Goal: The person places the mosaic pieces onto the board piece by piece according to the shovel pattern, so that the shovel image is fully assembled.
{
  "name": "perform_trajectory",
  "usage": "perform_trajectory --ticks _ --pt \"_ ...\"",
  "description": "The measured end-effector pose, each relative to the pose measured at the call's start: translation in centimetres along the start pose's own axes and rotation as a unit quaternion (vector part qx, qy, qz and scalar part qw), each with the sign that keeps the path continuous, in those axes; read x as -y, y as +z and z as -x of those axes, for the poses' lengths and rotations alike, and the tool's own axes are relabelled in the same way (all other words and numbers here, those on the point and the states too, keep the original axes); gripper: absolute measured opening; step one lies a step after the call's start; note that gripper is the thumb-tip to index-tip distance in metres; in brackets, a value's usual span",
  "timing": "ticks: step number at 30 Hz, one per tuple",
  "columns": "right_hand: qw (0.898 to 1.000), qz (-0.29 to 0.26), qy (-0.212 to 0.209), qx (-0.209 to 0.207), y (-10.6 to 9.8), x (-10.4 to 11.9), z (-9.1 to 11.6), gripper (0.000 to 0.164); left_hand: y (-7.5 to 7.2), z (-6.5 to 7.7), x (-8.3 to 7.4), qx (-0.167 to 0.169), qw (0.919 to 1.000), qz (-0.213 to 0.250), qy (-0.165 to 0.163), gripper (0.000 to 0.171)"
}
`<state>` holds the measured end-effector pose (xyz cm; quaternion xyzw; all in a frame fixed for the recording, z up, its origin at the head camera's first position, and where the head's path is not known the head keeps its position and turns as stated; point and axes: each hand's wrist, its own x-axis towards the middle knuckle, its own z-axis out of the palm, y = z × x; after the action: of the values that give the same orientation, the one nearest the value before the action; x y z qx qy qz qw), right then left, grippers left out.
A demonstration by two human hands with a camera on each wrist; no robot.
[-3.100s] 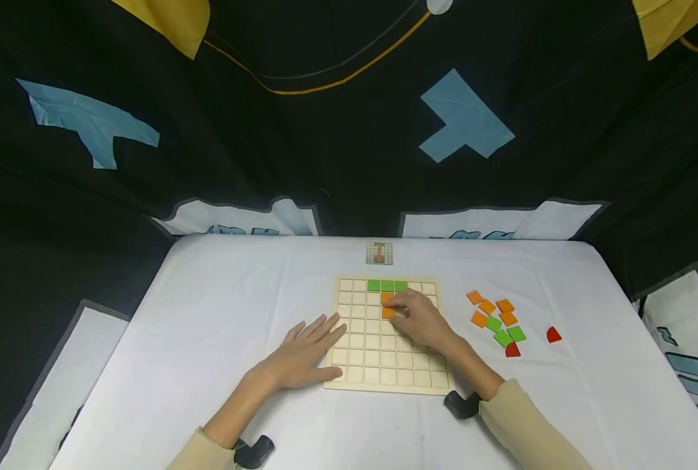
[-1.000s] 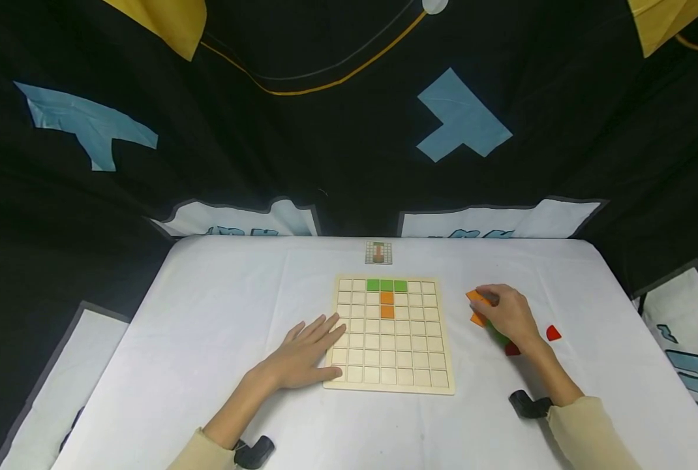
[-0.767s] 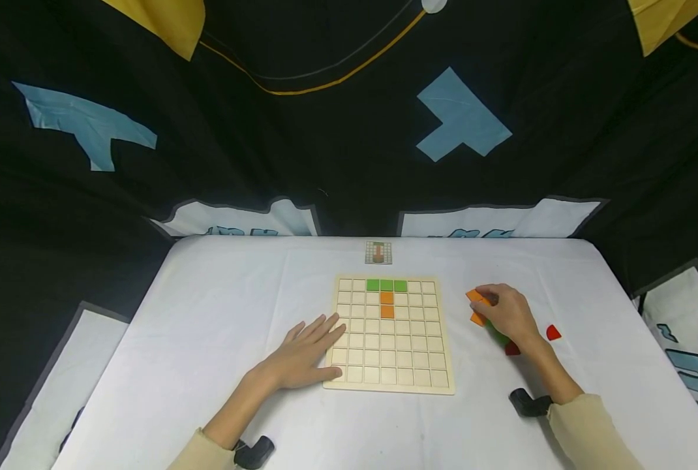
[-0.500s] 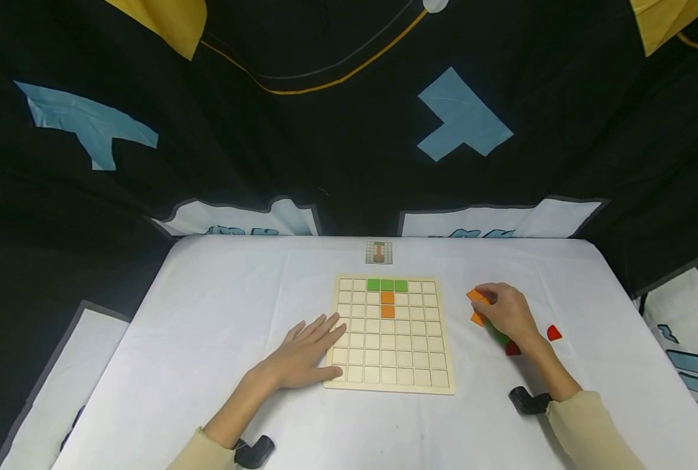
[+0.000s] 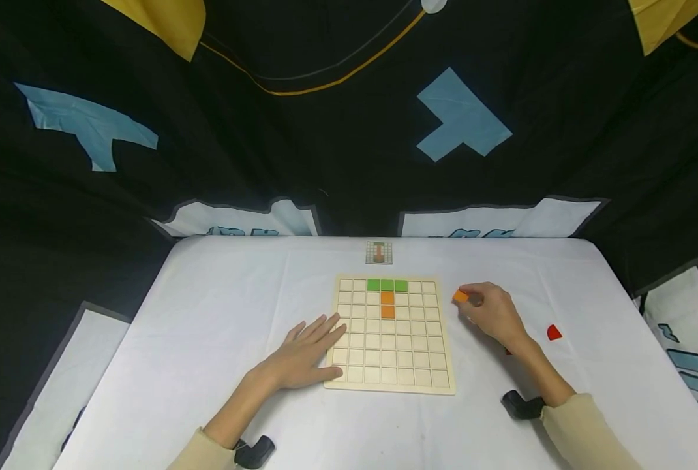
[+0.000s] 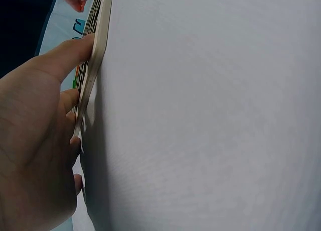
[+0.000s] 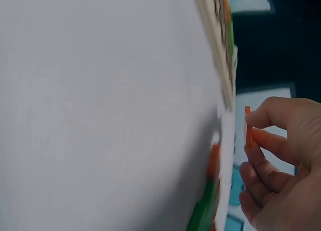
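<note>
A pale wooden grid board (image 5: 410, 362) lies mid-table, with a row of green square tiles (image 5: 387, 285) in its far row and two orange tiles (image 5: 387, 311) below them. My left hand (image 5: 299, 356) rests on the board's left edge, fingers straight and spread. Right of the board, my right hand (image 5: 494, 314) pinches an orange square tile (image 5: 460, 296) between thumb and fingers. In the right wrist view that tile (image 7: 248, 128) is raised off the cloth. Loose green tiles (image 7: 201, 211) lie beneath the hand, hidden by it in the head view.
A small pattern card (image 5: 379, 252) lies behind the board. One red quarter-round piece (image 5: 554, 333) is to the right of the hand; another red piece (image 5: 508, 352) barely shows beneath the forearm. White cloth (image 5: 220, 294) covers the table.
Earlier my right hand went from the board to the loose pile. Since half a second ago it has moved left toward the board, carrying an orange tile. My left hand has stayed still.
</note>
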<state>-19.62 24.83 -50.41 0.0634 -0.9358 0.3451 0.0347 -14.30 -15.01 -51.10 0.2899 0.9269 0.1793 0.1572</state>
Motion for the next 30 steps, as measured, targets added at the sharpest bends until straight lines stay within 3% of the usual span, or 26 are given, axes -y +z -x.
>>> perform_trajectory --ticks 14,30 --pt "0.995 -0.038 -0.062 0.063 3.0 5.5 0.9 0.031 -0.2 0.2 0.0 -0.001 1.0 0.0 0.002 0.081" --pt "0.986 -0.062 -0.097 0.119 6.5 7.9 1.6 0.033 -0.2 0.0 -0.2 -0.003 1.0 0.004 0.002 0.079"
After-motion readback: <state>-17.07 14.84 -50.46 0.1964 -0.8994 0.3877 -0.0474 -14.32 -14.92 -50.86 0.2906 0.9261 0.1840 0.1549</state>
